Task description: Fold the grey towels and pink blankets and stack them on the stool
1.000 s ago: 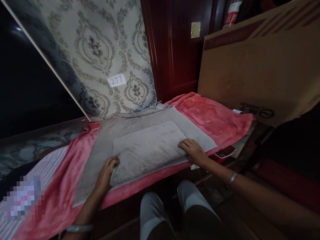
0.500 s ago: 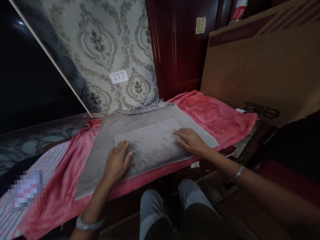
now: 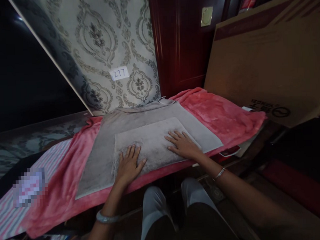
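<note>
A smaller light-grey piece of plush cloth (image 3: 152,137) lies flat on a larger grey cloth (image 3: 98,160). My left hand (image 3: 129,164) rests on the left part of the smaller piece, palm down with fingers spread. On its right part my right hand (image 3: 184,144) lies flat, fingers apart. Neither hand grasps anything. Under the grey cloth is a pink plush blanket (image 3: 214,114), which shows at both sides and along the near edge.
A striped cloth (image 3: 49,160) is at the left, beside a dark screen (image 3: 29,75). Patterned wallpaper with a paper marked 277 (image 3: 119,73) stands behind. A dark red door (image 3: 181,45) and a large cardboard box (image 3: 260,67) are at the back right.
Both hands have moved inward over the smaller grey piece, the left to the right and the right to the left. Their fingers are more spread now. The camera view has shifted slightly.
</note>
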`<state>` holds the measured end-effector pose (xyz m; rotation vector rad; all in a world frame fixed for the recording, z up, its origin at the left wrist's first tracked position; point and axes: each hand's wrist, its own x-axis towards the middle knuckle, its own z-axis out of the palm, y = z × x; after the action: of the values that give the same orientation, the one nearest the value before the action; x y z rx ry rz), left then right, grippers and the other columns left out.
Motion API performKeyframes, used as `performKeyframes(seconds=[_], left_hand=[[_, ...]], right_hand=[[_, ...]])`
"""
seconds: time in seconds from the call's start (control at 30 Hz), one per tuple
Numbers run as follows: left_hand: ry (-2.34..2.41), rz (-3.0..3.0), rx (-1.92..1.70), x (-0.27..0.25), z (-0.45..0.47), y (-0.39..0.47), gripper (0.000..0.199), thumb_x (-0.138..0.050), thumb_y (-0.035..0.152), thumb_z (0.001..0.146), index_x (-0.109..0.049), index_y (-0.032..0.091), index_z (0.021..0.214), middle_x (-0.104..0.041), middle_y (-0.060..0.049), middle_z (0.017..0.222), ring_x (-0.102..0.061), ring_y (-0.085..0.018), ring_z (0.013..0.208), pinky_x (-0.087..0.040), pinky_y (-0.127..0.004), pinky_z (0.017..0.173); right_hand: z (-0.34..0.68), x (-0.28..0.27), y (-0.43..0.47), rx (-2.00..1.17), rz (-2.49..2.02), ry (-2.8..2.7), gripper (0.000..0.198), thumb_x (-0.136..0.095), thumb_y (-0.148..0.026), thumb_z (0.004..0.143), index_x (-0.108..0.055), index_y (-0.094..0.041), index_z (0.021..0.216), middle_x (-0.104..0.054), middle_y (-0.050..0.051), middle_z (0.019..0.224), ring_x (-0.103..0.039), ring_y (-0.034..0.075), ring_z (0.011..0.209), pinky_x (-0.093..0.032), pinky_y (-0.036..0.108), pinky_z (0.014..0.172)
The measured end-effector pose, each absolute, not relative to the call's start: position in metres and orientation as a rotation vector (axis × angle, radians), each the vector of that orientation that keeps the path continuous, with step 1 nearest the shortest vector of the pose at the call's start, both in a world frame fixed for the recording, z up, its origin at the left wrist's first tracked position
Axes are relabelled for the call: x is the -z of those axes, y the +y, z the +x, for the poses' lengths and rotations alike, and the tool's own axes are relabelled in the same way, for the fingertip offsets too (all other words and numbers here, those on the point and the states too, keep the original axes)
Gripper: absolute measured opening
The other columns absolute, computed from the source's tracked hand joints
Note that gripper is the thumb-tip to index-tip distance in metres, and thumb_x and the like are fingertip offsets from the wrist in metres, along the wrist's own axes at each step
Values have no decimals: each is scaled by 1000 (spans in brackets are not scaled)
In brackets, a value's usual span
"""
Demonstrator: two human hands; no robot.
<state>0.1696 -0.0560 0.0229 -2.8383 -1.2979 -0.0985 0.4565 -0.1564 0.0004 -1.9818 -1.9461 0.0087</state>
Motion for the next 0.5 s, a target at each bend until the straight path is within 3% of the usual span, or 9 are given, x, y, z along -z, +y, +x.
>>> performKeyframes(seconds=[0.2,0.5], left_hand=[[-1325,-2808,154,-24,170,-56,74,-42,59,96,-36,18,158,-25,-16,167,-25,-34,154,-18,-60,125],[-1461,-2685,117,-29,150,-58,71,-34,53,98,-39,13,156,-27,-18,166,-25,-34,155,-25,-62,122]], right_hand=[[457,-4,-155,-16,-2003,-1961,63,-40,-60,102,-42,-30,157,-31,7,166,-24,35,154,-19,62,122],[457,-13,-157,-51,-2038,-1964,62,-41,-59,102,-43,-29,156,-33,7,165,-23,32,155,-20,58,123]])
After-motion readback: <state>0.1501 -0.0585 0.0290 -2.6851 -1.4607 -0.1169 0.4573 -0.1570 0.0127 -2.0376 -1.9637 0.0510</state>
